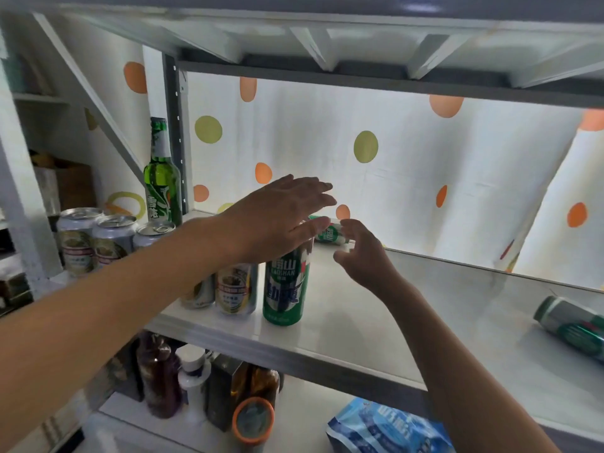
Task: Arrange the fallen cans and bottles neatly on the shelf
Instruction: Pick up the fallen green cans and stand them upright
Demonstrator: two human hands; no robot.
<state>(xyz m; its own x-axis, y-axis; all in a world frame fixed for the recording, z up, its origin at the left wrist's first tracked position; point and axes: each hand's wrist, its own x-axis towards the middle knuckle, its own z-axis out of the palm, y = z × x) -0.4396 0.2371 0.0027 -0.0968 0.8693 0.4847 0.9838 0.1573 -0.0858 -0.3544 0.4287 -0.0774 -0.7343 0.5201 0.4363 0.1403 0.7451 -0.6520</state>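
both hands (287, 210) (356, 246) empty, fingers loose | reaching for fallen can (330, 233) at shelf (408, 322) back edge, to stand it by tall green can (284, 289)

one green glass bottle (162, 178), six upright cans (283, 286), two fallen cans (572, 325), two hands (281, 212)

Soft backlight; blurred, warped edges
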